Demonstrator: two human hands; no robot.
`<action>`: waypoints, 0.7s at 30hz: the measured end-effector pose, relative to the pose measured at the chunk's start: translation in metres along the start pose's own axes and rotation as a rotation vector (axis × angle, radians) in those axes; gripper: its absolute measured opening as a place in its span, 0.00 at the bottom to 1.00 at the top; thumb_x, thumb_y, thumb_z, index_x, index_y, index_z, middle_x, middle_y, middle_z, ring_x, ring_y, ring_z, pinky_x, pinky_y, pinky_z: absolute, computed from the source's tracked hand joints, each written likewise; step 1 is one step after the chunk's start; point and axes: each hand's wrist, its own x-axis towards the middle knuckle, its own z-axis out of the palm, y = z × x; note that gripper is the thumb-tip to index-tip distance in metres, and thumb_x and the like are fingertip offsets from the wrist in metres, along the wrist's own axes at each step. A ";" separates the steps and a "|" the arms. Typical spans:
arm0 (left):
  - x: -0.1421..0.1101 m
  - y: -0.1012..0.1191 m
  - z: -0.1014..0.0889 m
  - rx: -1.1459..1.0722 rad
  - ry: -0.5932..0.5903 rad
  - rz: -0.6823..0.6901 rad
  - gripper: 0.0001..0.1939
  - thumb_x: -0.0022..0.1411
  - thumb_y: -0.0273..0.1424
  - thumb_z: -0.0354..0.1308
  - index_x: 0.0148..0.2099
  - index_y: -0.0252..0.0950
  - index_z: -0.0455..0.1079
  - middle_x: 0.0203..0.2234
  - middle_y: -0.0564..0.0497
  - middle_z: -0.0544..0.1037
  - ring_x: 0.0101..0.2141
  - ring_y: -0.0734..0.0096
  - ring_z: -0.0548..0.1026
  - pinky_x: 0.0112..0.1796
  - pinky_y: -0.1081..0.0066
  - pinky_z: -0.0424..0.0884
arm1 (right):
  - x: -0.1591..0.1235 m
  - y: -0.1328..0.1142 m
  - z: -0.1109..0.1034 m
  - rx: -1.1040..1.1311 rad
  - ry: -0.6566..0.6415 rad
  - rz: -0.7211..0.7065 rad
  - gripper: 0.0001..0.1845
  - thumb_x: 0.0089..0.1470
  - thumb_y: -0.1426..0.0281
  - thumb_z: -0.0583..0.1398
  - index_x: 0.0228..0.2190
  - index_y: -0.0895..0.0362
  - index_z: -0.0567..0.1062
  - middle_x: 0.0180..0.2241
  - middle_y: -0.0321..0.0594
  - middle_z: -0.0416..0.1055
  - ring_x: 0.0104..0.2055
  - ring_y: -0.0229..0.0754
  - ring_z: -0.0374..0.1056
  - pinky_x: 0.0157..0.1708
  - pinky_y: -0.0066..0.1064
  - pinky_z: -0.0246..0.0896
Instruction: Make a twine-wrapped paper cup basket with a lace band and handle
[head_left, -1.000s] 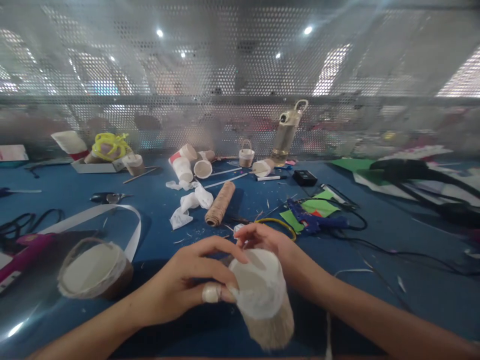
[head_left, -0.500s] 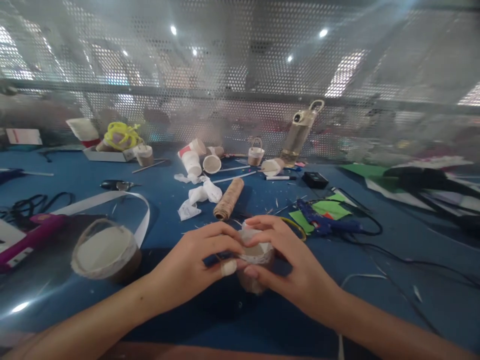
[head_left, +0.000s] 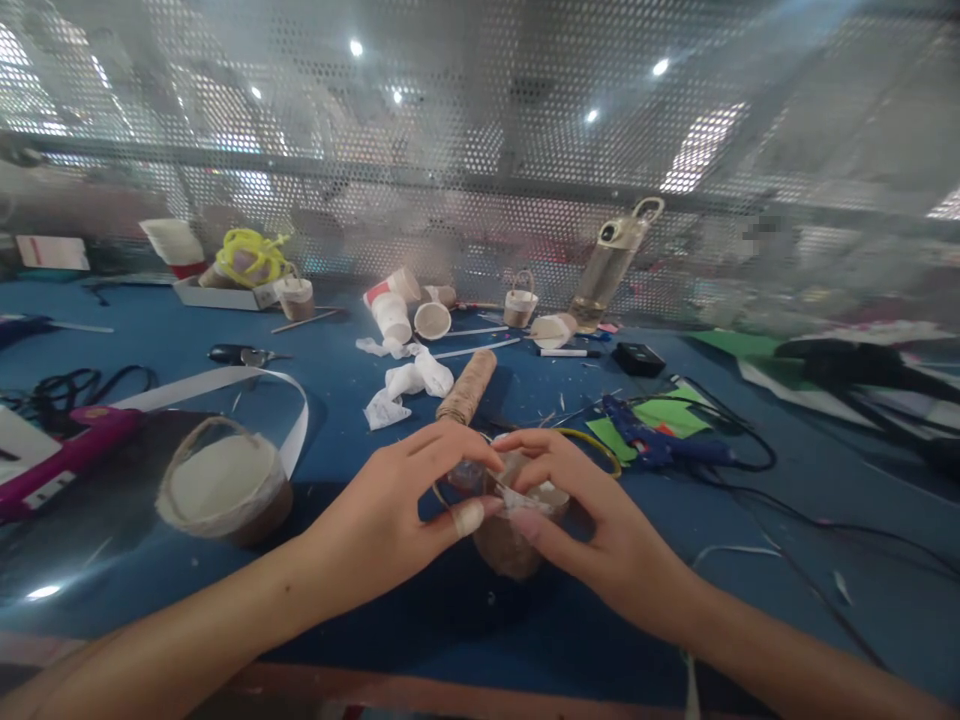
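Observation:
Close in front of me is a small brown cup point(head_left: 511, 552), apparently wrapped in twine, with white lacy trim point(head_left: 517, 500) at its rim. My right hand point(head_left: 581, 500) curves round the far and right side of the cup, its thumb pressing the trim at the front. My left hand point(head_left: 431, 490), with a bandage round the thumb, pinches at the left end of the trim. The fingertips partly hide what they grip. Just beyond lies a roll of twine point(head_left: 469, 388). A larger basket point(head_left: 225, 490) with a twine handle and white rim stands left.
A magenta glue gun point(head_left: 71, 460) lies left, a blue glue gun point(head_left: 652, 440) right, its cord trailing across the blue table point(head_left: 795, 620). Crumpled white fabric point(head_left: 409, 385), paper cups point(head_left: 390, 310), a small basket point(head_left: 520, 303) and a bottle point(head_left: 611, 270) are further back.
The cup has tilted and turned between my hands, so more of its brown side shows. My fingertips have shifted along the rim. The view has moved slightly.

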 end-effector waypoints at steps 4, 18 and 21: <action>0.002 0.001 -0.002 -0.020 -0.009 -0.016 0.11 0.65 0.20 0.57 0.46 0.38 0.72 0.44 0.51 0.75 0.45 0.72 0.74 0.44 0.74 0.72 | 0.001 0.002 -0.004 0.075 -0.007 0.038 0.03 0.61 0.71 0.59 0.36 0.51 0.72 0.52 0.38 0.69 0.59 0.42 0.62 0.58 0.33 0.57; 0.005 -0.003 0.000 -0.276 -0.022 -0.143 0.13 0.62 0.17 0.57 0.43 0.39 0.73 0.41 0.53 0.74 0.42 0.73 0.74 0.43 0.74 0.73 | 0.000 0.002 -0.005 0.239 -0.038 0.204 0.08 0.60 0.63 0.62 0.31 0.53 0.73 0.51 0.39 0.70 0.58 0.47 0.65 0.57 0.40 0.59; 0.004 -0.004 0.001 -0.371 -0.040 -0.157 0.09 0.64 0.20 0.58 0.43 0.39 0.73 0.41 0.53 0.73 0.41 0.72 0.74 0.44 0.71 0.74 | 0.000 0.005 -0.005 0.290 -0.033 0.229 0.10 0.61 0.62 0.61 0.29 0.53 0.73 0.51 0.40 0.70 0.58 0.49 0.64 0.57 0.42 0.59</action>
